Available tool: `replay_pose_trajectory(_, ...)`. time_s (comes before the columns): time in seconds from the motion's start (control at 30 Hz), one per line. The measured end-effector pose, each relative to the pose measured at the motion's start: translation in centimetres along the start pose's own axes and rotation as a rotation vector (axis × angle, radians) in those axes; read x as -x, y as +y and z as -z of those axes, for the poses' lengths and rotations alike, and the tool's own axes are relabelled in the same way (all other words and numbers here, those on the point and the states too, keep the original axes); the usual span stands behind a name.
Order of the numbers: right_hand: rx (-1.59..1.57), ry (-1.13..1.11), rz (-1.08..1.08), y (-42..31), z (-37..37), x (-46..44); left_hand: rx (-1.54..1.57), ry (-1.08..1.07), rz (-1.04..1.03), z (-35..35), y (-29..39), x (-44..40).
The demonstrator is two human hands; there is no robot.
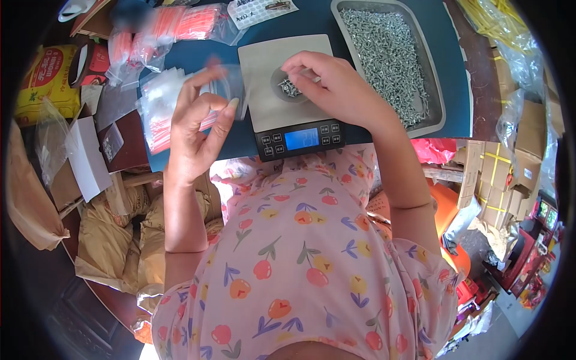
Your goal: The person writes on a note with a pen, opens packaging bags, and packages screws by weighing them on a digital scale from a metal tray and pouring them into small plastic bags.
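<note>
My left hand (201, 123) is raised left of the scale, thumb and fingers bent around a clear plastic bag (235, 90); its fingertips are partly blurred. A digital scale (264, 114) with a lit blue display carries a small round dish (279, 93) holding some silver screws (290, 88). Over that dish reaches my right hand (327, 84), its curled thumb and fingertips close together at the screws. Whatever sits between those fingertips is too small to make out. Several clear bags with red printing (162, 111) lie beneath and beside my left hand.
A grey metal tray (437, 114) full of loose screws stands right of the scale on the blue table mat (225, 155). Bundles of red-striped bags (183, 23) lie at the back left, near a paper label (261, 11). Cardboard boxes (528, 138) stand at the right.
</note>
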State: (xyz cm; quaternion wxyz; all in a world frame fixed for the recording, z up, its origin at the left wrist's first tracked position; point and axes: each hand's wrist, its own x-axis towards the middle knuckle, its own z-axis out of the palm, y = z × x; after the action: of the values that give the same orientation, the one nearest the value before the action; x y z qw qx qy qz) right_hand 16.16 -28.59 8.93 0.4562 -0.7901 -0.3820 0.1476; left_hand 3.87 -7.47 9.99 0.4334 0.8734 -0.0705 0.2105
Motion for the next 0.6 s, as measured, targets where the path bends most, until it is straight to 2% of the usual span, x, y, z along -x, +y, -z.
replay_pose_trajectory(0.07, 0.019, 0.028, -0.033, -0.2, 0.3, -0.1, 0.136, -0.05, 0.251, 0.4, -0.3, 1.3)
replay_pose_trajectory(0.23, -0.021, 0.169, -0.051, 1.1, 2.1, 0.4, 0.026, 0.041, 0.197, 0.6, -0.5, 2.0)
replay_pose_trajectory(0.43, 0.009, 0.187, -0.033, 2.7, 2.5, 1.9, -0.036, 0.061, 0.092, 0.5, -1.4, 2.5)
replay_pose_trajectory(0.53, 0.154, 0.077, 0.0, 2.3, 2.3, 2.3, -0.046, 0.051, 0.098, 0.4, -0.9, 2.2)
replay_pose_trajectory(0.6, 0.33, 0.121, 0.099, 2.7, 1.1, 2.5, -0.034, 0.041, 0.13, 0.2, -0.7, 2.2)
